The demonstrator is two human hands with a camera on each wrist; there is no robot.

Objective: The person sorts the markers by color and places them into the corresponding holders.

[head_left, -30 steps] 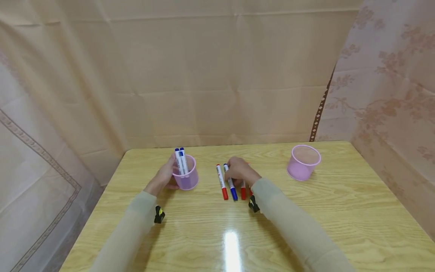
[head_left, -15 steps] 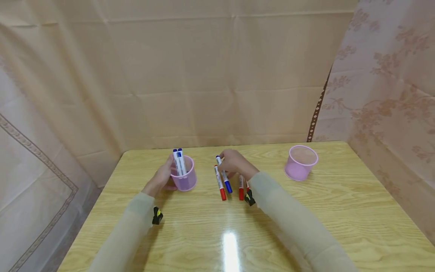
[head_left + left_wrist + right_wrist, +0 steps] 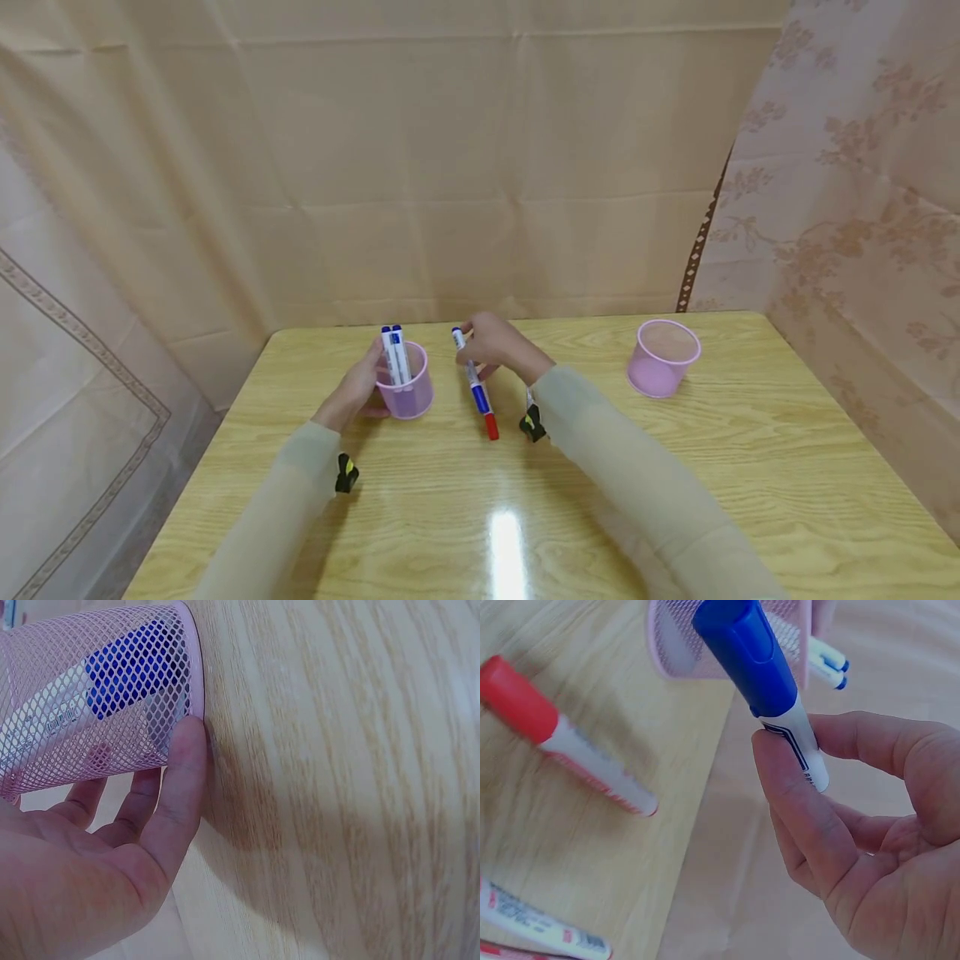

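My left hand (image 3: 354, 392) holds a pink mesh pen cup (image 3: 412, 402) from its left side; in the left wrist view its fingers lie along the mesh, one near the base rim. Two white markers with blue ends (image 3: 396, 358) stand inside, blue caps down. Between thumb and fingers, my right hand (image 3: 497, 343) pinches a blue-capped marker (image 3: 754, 664), raised and tilted to the right of the cup. Under it lies a red-capped marker (image 3: 521, 701) on the table, mostly hidden in the head view.
A second pink mesh cup (image 3: 654, 377) stands upright at the right back of the wooden table (image 3: 420, 517). More red-marked markers (image 3: 544, 922) lie under the right forearm. A beige cloth (image 3: 420, 167) hangs behind the table.
My right hand has lifted the blue-capped marker out of the row and carried it left, toward the held cup. My left hand keeps the cup in place.
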